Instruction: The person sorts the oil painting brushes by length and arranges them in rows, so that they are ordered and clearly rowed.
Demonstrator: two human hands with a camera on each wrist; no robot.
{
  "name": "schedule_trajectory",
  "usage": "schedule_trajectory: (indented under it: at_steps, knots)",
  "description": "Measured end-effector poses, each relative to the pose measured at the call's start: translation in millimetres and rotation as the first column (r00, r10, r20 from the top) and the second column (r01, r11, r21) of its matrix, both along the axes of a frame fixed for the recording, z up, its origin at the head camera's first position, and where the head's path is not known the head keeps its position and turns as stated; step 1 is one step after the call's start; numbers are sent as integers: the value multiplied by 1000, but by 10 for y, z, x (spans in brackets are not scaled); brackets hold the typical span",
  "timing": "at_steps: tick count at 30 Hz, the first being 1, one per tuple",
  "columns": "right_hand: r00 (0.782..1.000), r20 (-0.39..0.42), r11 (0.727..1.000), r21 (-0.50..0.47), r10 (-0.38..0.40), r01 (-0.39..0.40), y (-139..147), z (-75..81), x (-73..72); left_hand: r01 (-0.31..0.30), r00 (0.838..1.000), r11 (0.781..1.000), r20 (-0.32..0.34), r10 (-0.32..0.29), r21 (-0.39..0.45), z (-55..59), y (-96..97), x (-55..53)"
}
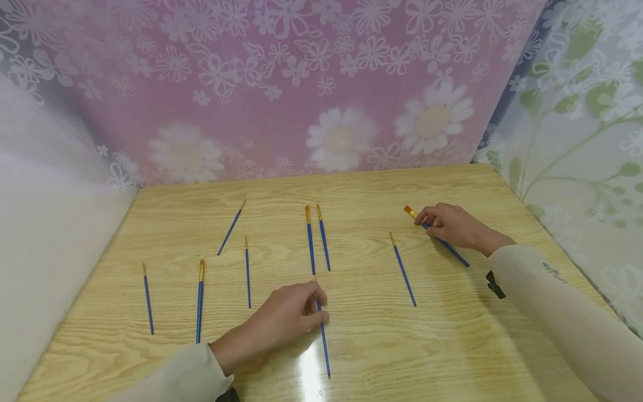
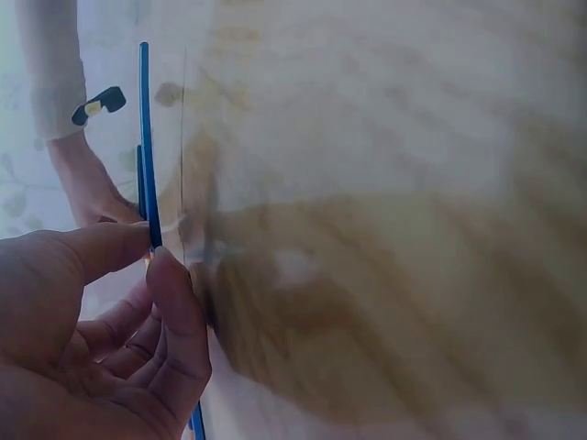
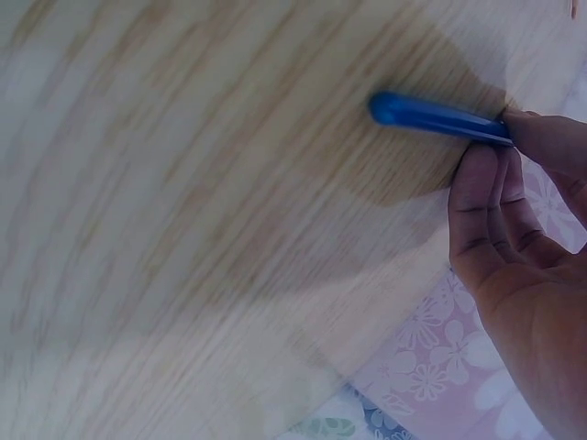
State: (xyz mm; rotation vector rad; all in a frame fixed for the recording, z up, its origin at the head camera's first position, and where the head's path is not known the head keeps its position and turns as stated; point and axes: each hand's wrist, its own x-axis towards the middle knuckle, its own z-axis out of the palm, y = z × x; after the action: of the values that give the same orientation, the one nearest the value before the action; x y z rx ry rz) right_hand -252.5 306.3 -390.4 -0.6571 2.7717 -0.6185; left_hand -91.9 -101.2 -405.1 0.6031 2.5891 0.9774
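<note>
Near the front middle of the table, my left hand (image 1: 288,312) pinches a thin blue paintbrush (image 1: 325,346) between thumb and fingers. In the left wrist view the handle of that paintbrush (image 2: 147,137) rises from the fingertips. At the right, my right hand (image 1: 452,224) pinches a flat-tipped blue paintbrush (image 1: 454,252) by its upper handle, bristles pointing to the back left. The right wrist view shows the rounded handle end of this paintbrush (image 3: 440,119) sticking out from the fingers. Between the hands lies another thin paintbrush (image 1: 404,276).
Two paintbrushes lie side by side, one flat-tipped (image 1: 310,245) and one slimmer (image 1: 324,240), beyond the left hand. Several more, such as a thick paintbrush (image 1: 200,304) and a slanted paintbrush (image 1: 231,230), lie at left. Flowered curtains (image 1: 281,111) border the wooden table (image 1: 366,346).
</note>
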Motion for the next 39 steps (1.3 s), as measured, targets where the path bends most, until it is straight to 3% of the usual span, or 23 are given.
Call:
schedule_trajectory:
  at_steps: [19, 32, 39]
  knots:
    - [1000, -16, 1000, 11, 3, -3, 13, -41, -40, 21, 998, 1000, -58, -22, -23, -50, 7, 144]
    - [999, -7, 999, -25, -49, 48, 7, -57, -23, 22, 996, 999, -80, -25, -42, -80, -5, 147]
    - [997, -33, 997, 6, -71, 72, 56, -71, -10, 25, 997, 999, -70, -28, -41, -89, -3, 137]
